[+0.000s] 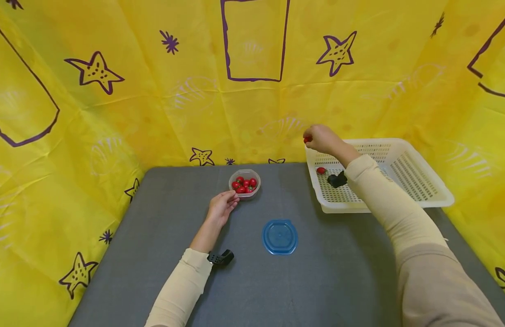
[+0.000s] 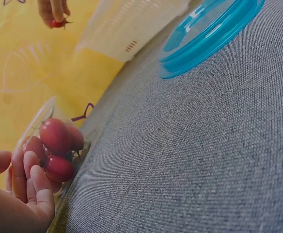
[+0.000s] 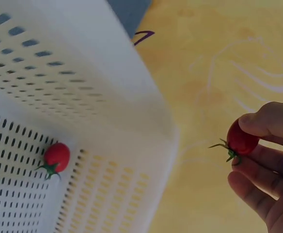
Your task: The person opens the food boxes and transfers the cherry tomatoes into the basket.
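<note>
My right hand [image 1: 322, 139] pinches a red cherry tomato [image 3: 242, 138] between thumb and fingers, its green stem end pointing away from the palm. The hand is above the far left corner of a white slotted plastic basket [image 1: 433, 193]. Inside that basket lies one more cherry tomato [image 3: 57, 156], near a corner. My left hand [image 1: 220, 208] rests its fingers against the near side of a small clear plastic container [image 1: 254, 174], the thumb standing apart in the left wrist view. Several cherry tomatoes [image 2: 55, 136] fill the container's bottom.
A round blue lid [image 1: 280, 237] lies flat on the grey table [image 1: 174, 200], between the container and the basket, nearer to me. Yellow cloth [image 1: 252, 118] with purple drawings hangs behind the table and at both sides. Each wrist wears a black camera strap.
</note>
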